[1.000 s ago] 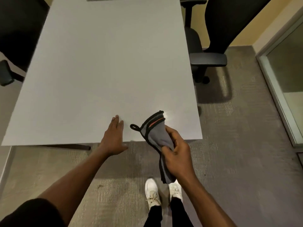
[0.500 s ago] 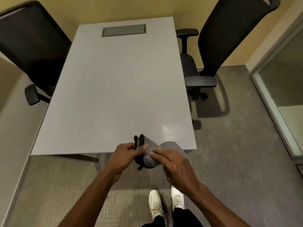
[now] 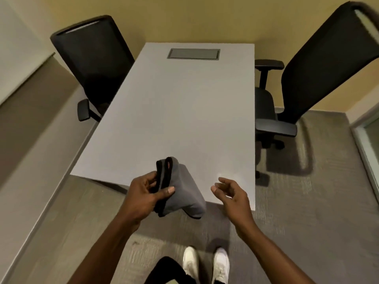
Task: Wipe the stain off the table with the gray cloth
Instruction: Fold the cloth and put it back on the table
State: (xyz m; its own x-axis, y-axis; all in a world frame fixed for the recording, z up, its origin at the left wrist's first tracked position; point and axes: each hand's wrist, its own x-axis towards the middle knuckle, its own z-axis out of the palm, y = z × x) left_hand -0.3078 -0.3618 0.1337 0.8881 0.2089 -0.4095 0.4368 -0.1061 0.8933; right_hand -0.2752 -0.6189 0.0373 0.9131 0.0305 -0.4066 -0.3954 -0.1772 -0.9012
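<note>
The gray cloth point(image 3: 185, 191) with black edging is folded and held up over the near edge of the gray table point(image 3: 184, 119). My left hand point(image 3: 147, 193) grips its left, black-edged side between thumb and fingers. My right hand point(image 3: 230, 194) hovers to the right of the cloth, apart from it, fingers loosely curled and holding nothing. I make out no distinct stain on the tabletop; a faint pale glare shows near the front right point(image 3: 223, 174).
A black office chair point(image 3: 96, 64) stands at the table's left and another black chair point(image 3: 311, 78) at its right. A gray inset panel point(image 3: 193, 53) lies at the table's far end. A wall runs along the left, a glass door frame point(image 3: 367, 144) at right.
The cloth passed from my right hand to my left hand, and my right hand let go and moved right. The view tilted up, showing the whole table.
</note>
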